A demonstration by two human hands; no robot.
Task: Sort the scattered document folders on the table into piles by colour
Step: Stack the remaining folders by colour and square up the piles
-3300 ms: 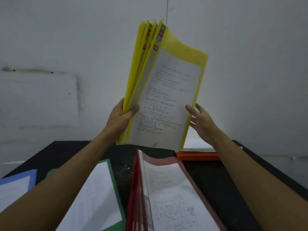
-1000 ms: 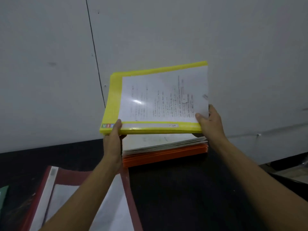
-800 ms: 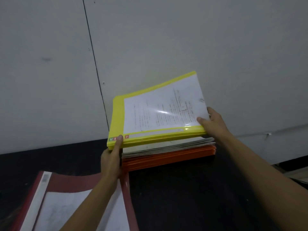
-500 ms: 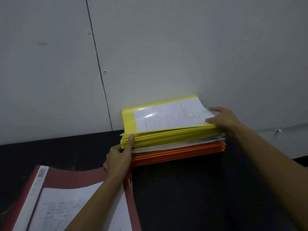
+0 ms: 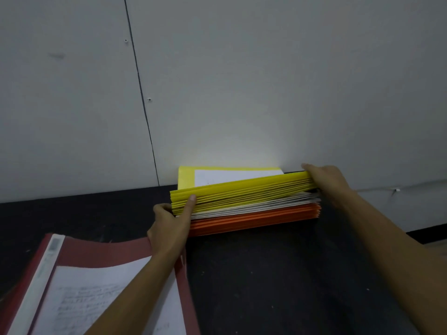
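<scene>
A stack of yellow folders [image 5: 242, 192] lies on an orange folder pile [image 5: 254, 216] at the table's back, against the wall, with white sheets [image 5: 256, 204] showing between the two. My left hand [image 5: 169, 226] grips the yellow stack's left end, thumb pressed on its front edge and fingers curled round the corner. My right hand [image 5: 329, 182] lies over the stack's right end with fairly straight fingers along the top; its thumb is hidden. The yellow stack's right end sits slightly higher than its left.
A red folder [image 5: 101, 247] with a written sheet lies at the near left, under my left forearm. The black table [image 5: 278, 274] runs to the grey wall [image 5: 242, 93]. The table's right edge drops off beyond my right arm.
The yellow stack went from held upright in the air, down onto the orange pile. My hands slid to its two ends.
</scene>
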